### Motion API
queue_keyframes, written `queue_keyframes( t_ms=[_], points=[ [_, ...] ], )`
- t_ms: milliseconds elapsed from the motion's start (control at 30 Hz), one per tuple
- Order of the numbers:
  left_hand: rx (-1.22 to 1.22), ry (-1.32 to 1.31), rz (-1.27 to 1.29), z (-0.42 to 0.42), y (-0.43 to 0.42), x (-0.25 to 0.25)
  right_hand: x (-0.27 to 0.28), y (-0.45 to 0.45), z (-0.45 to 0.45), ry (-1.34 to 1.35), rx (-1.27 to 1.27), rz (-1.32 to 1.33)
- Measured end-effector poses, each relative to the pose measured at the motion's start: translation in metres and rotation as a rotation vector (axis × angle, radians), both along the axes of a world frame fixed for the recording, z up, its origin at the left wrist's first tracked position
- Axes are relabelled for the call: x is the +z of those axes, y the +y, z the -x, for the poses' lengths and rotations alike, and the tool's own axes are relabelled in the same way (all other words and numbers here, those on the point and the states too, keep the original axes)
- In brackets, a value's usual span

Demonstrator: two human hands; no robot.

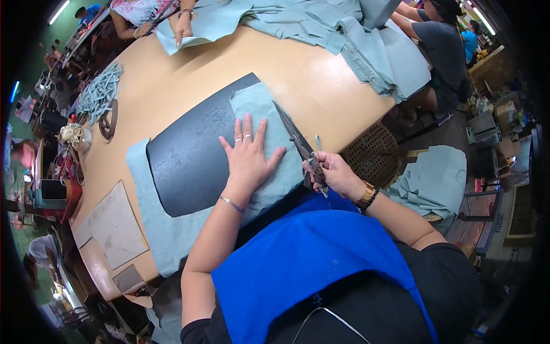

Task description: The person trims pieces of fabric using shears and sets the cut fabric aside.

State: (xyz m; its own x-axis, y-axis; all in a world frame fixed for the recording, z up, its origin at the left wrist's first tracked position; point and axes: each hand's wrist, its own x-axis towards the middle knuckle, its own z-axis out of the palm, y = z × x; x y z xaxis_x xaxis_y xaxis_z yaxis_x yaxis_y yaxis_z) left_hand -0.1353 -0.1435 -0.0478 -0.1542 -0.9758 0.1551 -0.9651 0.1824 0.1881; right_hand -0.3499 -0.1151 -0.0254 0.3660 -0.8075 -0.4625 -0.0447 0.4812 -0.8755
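Light blue-green fabric [172, 243] lies on the table around a dark, curved flat piece [192, 146]. My left hand [250, 152] rests on the fabric with its fingers spread, beside the right edge of the dark piece. In my right hand [329, 175] is a pair of large scissors [301, 143], my fingers wrapped round the handles. The blades point up and left along the fabric's right edge, by a folded part of the fabric. Whether the blades touch the cloth is hard to tell.
The tan table [303, 71] has a rounded edge. Piled fabric [338, 28] lies at the back, where a co-worker's hand [181, 26] touches cloth. Fabric strips [100, 94] lie at left, near a grey board [117, 226]. More cloth [432, 178] sits at right.
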Motion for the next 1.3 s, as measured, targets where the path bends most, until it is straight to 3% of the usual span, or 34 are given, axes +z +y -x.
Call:
queue_keyframes(
  t_ms=[1300],
  points=[
    [-0.016,0.011,-0.039,0.004,0.014,0.004,0.004,-0.038,-0.012,0.032,0.012,0.019]
  ],
)
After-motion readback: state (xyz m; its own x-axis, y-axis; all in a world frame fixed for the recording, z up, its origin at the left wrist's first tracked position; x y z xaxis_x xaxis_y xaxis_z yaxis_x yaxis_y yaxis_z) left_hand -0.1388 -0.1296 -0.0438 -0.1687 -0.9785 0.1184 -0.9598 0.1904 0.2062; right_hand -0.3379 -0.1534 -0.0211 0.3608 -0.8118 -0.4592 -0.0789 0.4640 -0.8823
